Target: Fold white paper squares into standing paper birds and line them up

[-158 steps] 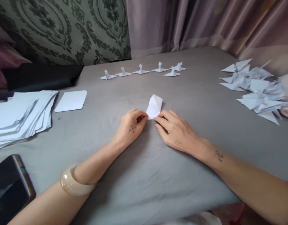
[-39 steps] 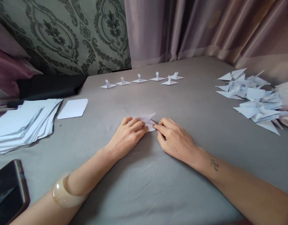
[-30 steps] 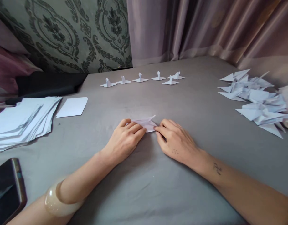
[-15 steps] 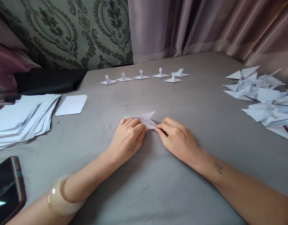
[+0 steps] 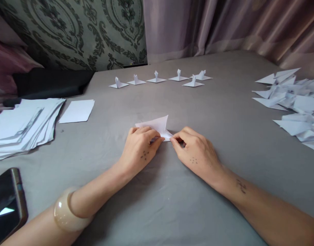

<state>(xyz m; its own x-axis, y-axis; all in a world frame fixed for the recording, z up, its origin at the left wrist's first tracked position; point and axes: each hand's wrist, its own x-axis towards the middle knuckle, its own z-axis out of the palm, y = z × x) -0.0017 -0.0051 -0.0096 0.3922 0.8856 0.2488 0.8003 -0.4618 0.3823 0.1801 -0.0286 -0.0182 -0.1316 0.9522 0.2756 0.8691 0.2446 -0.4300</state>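
A partly folded sheet of white paper (image 5: 158, 124) lies in the middle of the grey surface, one flap standing up at its back. My left hand (image 5: 141, 145) is closed on its near left side, with the thumb along the front edge and the fingers over the fold. At the right corner, my right hand (image 5: 195, 147) pinches the paper between thumb and index finger. The left palm hides part of the folds.
Several small folded paper figures (image 5: 156, 78) stand in a row at the back. Folded paper pieces (image 5: 295, 102) are heaped at right. At left are a stack of white sheets (image 5: 21, 126), a separate sheet (image 5: 77, 111), a black cloth (image 5: 52, 82) and a phone (image 5: 8, 201).
The paper's back flap stands higher and shows more of its face. Both hands stay at the paper with small finger shifts. The whole view has shifted slightly.
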